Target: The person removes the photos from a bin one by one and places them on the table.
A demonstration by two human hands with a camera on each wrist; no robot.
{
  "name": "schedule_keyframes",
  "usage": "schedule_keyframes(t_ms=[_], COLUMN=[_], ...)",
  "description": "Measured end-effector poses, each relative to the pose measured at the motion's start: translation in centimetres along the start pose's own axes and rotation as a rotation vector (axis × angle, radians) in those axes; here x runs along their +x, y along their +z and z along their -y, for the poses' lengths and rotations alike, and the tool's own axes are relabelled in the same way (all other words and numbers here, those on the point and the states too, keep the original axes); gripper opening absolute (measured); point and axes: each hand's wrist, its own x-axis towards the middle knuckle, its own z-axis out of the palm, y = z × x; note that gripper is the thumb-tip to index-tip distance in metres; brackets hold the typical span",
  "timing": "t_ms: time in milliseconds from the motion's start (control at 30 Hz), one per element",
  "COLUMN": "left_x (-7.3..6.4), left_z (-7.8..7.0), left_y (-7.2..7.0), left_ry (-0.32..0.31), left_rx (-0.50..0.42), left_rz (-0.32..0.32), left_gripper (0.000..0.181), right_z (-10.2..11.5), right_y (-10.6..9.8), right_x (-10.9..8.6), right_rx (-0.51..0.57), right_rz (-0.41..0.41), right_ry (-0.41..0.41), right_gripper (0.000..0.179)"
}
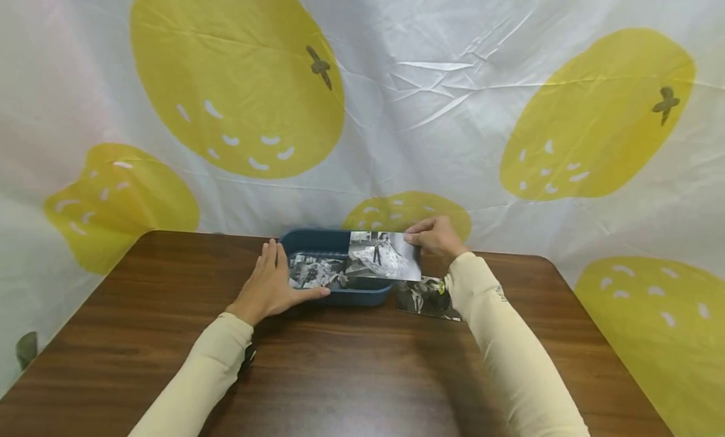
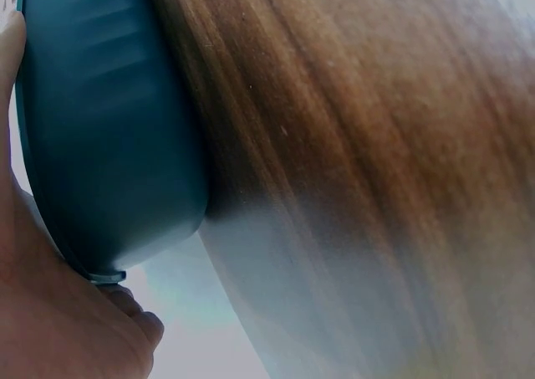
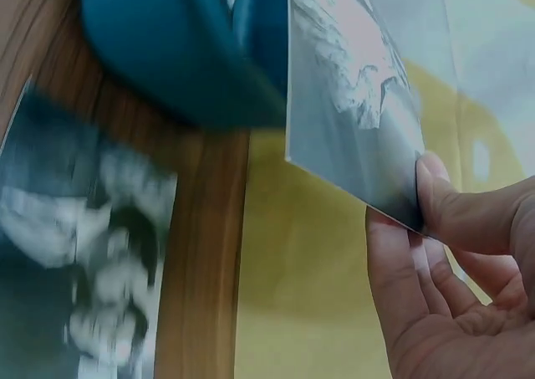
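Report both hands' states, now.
Left hand: open, resting against the blue bin.
Right hand: closed, pinching a black-and-white photo near one corner.

Brown wooden table (image 1: 351,374); on it blue tray (image 1: 357,297), photo card (image 1: 420,300)

Bare surface (image 1: 351,368) at lower centre of frame: lane between left sleeve (image 1: 198,374) and right sleeve (image 1: 510,349), leading up to the near wall of the blue tray (image 1: 357,297). Tray's left end blocked by left hand (image 1: 267,286), thumb along near rim. Right part barred from above by a black-and-white photo (image 1: 384,257) in the right hand (image 1: 438,237); left part open from above. Right of tray: loose photo (image 1: 421,298), flat, right sleeve crossing its edge. Fruit-print cloth (image 1: 419,153) closes off the back.
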Motion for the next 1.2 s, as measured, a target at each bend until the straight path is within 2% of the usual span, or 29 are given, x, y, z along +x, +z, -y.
schedule_keyframes(t_ms=[233,567,733,1000,1200], left_x=[0.1,-0.1,-0.2,-0.3,-0.2], left_z=[0.1,0.3,0.2,0.0,-0.1], left_y=[-0.2,-0.1,-0.1,-0.2,-0.2], left_ry=[0.000,0.002,0.004,0.014,0.018], left_rx=[0.008,-0.018,-0.025,-0.014,-0.018], left_rz=[-0.003,0.007,0.007,-0.001,-0.004], left_gripper=[0.142,0.141,0.141,0.139,0.138], right_z=[-2.6,-7.1,-9.2,-12.4,-14.7], right_y=[-4.2,-8.5,-10.5,-13.1,-14.2], right_x=[-1.2,-4.1,-5.6,-7.6,-8.6], right_rx=[-0.140,-0.214,-0.221,-0.259,-0.194], right_rz=[0.003,-0.002,0.015,-0.010,0.028], right_ry=[-0.007,0.049,0.093,0.128,0.167], right_gripper=[0.030,0.033,0.034,0.032,0.031])
